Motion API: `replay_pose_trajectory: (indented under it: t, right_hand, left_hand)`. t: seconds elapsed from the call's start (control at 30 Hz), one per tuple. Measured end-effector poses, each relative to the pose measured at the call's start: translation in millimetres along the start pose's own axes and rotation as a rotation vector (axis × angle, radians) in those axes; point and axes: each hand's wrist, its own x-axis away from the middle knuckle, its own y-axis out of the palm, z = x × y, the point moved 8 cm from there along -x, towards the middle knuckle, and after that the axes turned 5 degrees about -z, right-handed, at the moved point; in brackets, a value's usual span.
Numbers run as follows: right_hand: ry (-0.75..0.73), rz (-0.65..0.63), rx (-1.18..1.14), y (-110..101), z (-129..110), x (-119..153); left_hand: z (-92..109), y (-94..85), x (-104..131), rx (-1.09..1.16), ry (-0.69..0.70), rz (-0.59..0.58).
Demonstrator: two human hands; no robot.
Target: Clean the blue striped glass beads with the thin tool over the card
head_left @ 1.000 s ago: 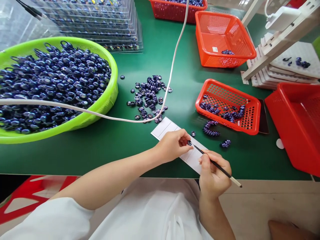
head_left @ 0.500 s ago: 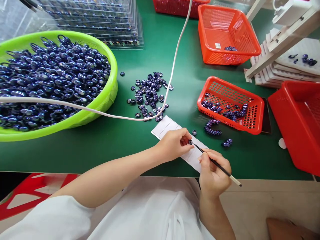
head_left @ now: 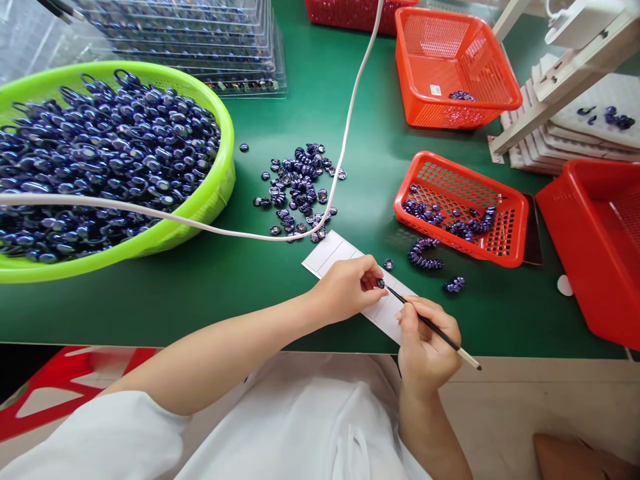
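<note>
Between thumb and fingers, my left hand (head_left: 347,287) pinches a small dark shiny bead (head_left: 381,283). My right hand (head_left: 430,340) holds a thin brush (head_left: 445,339), black with a pale end, like a pen; its tip meets the bead. Both hands are over a white ruled paper strip (head_left: 333,252) on the green table. Just beyond the fingers lies a single loose bead (head_left: 389,265). A curved row of dark beads (head_left: 425,255) and a short cluster (head_left: 454,285) rest to the right. Up and left of the paper is a scattered pile of similar beads (head_left: 303,183).
A lime-green basket (head_left: 227,160) heaped with dark looped pieces stands at left. A white cable (head_left: 353,100) crosses the table. At right are a small red basket (head_left: 515,233) holding beads, an orange-red basket (head_left: 457,117) and a red bin (head_left: 575,247). Stacked clear trays (head_left: 250,53) stand behind.
Almost nothing differs. The brush and my right hand have shifted very slightly to the left; the bead stays pinched in my left hand.
</note>
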Motion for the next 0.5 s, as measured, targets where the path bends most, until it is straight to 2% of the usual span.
replay_pose_trajectory:
  t: [0.27,0.5]
  right_hand:
    - [0.006,-0.036,0.036,0,6,3]
    - [-0.215,-0.184,0.102,9,-12,-1]
  left_hand:
    - [-1,0.6,0,0.011,-0.003,0.004]
    - [-1,-2.4,1,0.013,-0.001,0.044]
